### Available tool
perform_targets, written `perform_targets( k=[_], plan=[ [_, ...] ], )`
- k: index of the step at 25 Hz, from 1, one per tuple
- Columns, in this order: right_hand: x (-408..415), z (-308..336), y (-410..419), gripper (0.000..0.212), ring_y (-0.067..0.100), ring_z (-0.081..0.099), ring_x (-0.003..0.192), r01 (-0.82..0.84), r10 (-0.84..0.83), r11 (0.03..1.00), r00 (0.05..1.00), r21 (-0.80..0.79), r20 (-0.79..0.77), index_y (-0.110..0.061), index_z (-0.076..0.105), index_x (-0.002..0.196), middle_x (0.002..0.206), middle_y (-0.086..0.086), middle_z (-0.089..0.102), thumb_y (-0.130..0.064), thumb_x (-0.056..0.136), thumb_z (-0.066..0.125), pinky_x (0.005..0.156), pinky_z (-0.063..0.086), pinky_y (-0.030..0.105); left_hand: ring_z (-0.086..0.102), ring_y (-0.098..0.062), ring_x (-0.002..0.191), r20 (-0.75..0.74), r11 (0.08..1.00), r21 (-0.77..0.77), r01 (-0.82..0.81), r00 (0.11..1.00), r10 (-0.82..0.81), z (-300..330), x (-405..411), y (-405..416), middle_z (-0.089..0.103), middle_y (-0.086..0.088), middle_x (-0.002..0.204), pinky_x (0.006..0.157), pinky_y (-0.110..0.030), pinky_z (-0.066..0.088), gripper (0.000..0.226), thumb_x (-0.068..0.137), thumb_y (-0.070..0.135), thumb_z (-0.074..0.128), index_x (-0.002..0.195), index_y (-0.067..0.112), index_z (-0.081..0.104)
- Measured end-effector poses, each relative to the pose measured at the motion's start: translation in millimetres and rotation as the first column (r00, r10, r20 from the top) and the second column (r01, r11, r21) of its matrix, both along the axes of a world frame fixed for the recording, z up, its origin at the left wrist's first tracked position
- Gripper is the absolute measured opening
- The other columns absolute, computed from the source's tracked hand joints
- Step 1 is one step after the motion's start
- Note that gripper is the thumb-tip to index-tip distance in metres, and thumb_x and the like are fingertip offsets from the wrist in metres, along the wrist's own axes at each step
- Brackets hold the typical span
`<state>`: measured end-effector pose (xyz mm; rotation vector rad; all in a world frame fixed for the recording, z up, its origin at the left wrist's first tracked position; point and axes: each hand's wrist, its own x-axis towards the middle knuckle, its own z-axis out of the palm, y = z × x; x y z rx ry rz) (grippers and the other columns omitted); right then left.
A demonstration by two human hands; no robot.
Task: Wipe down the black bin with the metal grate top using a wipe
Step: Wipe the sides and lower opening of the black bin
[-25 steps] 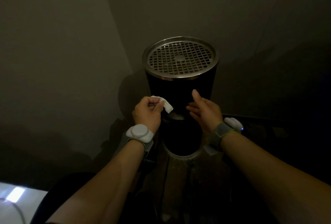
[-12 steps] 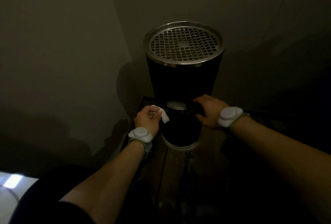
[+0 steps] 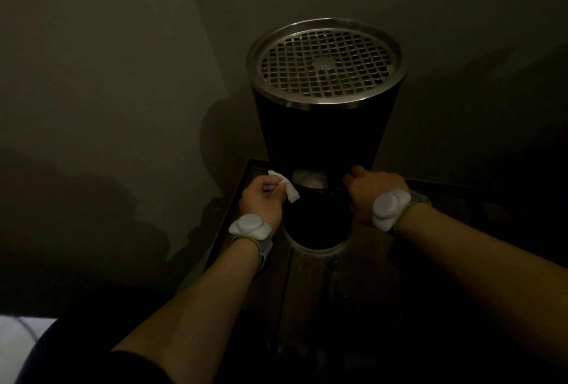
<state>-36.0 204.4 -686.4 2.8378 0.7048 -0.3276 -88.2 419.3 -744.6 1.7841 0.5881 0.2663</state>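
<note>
The black bin (image 3: 322,134) stands in a dim corner, its round metal grate top (image 3: 325,64) facing me. My left hand (image 3: 261,199) is at the bin's lower left and pinches a small folded white wipe (image 3: 287,188), whose free end hangs against the dark lower part. My right hand (image 3: 368,196) is at the lower right, back up, with its fingers curled onto the bin's bottom edge. Both wrists carry white bands. Something pale (image 3: 307,179) shows in the gap under the bin's upper body.
The bin's dark lower part sits in a round hole (image 3: 316,247) in a dark wooden surface (image 3: 338,291) with a raised frame. Walls close in at the left and behind. A pale surface (image 3: 15,350) shows at the bottom left corner.
My right hand turned over and dropped from the bin's front to its bottom edge. My left hand sank slightly with the wipe, staying at the lower left.
</note>
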Motion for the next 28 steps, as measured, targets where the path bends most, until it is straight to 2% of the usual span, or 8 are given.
perform_targets(
  k=[5,9,13,18,20,24,27,28],
  plan=[
    [5.9,-3.2,2.7,0.043,0.030,0.062,0.104,0.005,-0.005,1.000,1.000,-0.010,0.003,-0.022,0.055,0.130,0.131,0.002,0.053,-0.036,0.089,0.061,0.060,0.040,0.033,0.068,-0.009,0.086,0.011,0.997,-0.021,-0.077,0.997,0.077,-3.8,7.8,-9.5,0.067,0.015,0.086,0.075,-0.024,0.053,0.015,0.084,0.020,0.071,0.086,0.034,0.065],
    [8.5,-3.6,4.7,0.041,0.030,0.061,0.105,0.017,-0.017,1.000,1.000,0.013,0.005,-0.021,0.057,0.127,0.129,0.003,0.054,-0.035,0.088,0.063,0.061,0.042,0.034,0.065,-0.012,0.086,-0.009,0.987,0.020,-0.159,0.987,0.160,-5.7,11.6,-9.8,0.066,0.012,0.086,0.081,-0.024,0.049,0.013,0.085,0.021,0.070,0.097,0.025,0.069],
    [10.1,-8.1,4.8,0.043,0.031,0.056,0.113,0.010,-0.010,1.000,1.000,0.028,-0.016,-0.018,0.057,0.128,0.131,0.006,0.053,-0.032,0.088,0.063,0.070,0.049,0.037,0.064,-0.011,0.085,0.003,0.978,0.016,-0.210,0.978,0.210,-12.1,15.5,-11.0,0.064,0.011,0.085,0.071,-0.009,0.045,0.016,0.085,0.018,0.070,0.101,0.021,0.069],
    [11.6,-6.8,3.6,0.044,0.033,0.055,0.115,0.004,-0.002,0.999,1.000,0.051,-0.032,-0.016,0.056,0.129,0.132,0.008,0.052,-0.032,0.088,0.063,0.071,0.046,0.036,0.068,-0.023,0.100,-0.015,0.981,-0.071,-0.179,0.984,0.178,-20.0,19.6,-6.9,0.072,-0.009,0.107,0.093,-0.033,0.054,0.022,0.088,0.013,0.067,0.110,0.012,0.068],
    [11.0,-5.6,4.2,0.042,0.033,0.056,0.114,0.002,-0.001,0.999,1.000,0.051,-0.025,-0.016,0.057,0.128,0.131,0.008,0.053,-0.032,0.089,0.062,0.071,0.047,0.037,0.067,-0.023,0.099,-0.021,0.975,-0.103,-0.197,0.980,0.196,-22.0,21.0,-8.8,0.071,-0.013,0.110,0.090,-0.031,0.054,0.023,0.089,0.010,0.065,0.111,0.008,0.067],
    [9.0,-4.3,6.1,0.042,0.032,0.058,0.113,0.027,-0.027,0.998,1.000,0.050,-0.017,-0.017,0.058,0.129,0.132,0.006,0.054,-0.031,0.090,0.061,0.069,0.046,0.034,0.063,-0.027,0.098,-0.015,0.979,-0.117,-0.168,0.986,0.168,-24.5,23.6,-11.7,0.066,-0.023,0.107,0.074,-0.014,0.052,0.025,0.089,-0.003,0.059,0.114,-0.007,0.060],
    [8.1,-1.6,7.8,0.040,0.032,0.059,0.112,0.035,-0.034,0.998,0.999,0.043,-0.017,-0.018,0.059,0.129,0.132,0.007,0.054,-0.030,0.091,0.061,0.069,0.047,0.035,0.065,-0.032,0.101,-0.051,0.984,-0.114,-0.138,0.990,0.133,-25.4,19.9,-16.7,0.067,-0.024,0.109,0.087,-0.026,0.056,0.027,0.089,-0.004,0.059,0.115,-0.007,0.058],
    [8.1,-1.0,7.8,0.039,0.032,0.060,0.111,0.032,-0.031,0.998,0.999,0.046,-0.017,-0.017,0.059,0.128,0.131,0.007,0.054,-0.029,0.091,0.061,0.069,0.046,0.034,0.064,-0.027,0.099,-0.059,0.984,-0.113,-0.140,0.989,0.134,-25.3,17.6,-19.0,0.066,-0.020,0.108,0.082,-0.020,0.056,0.028,0.089,-0.005,0.059,0.117,-0.006,0.057]
  ],
)
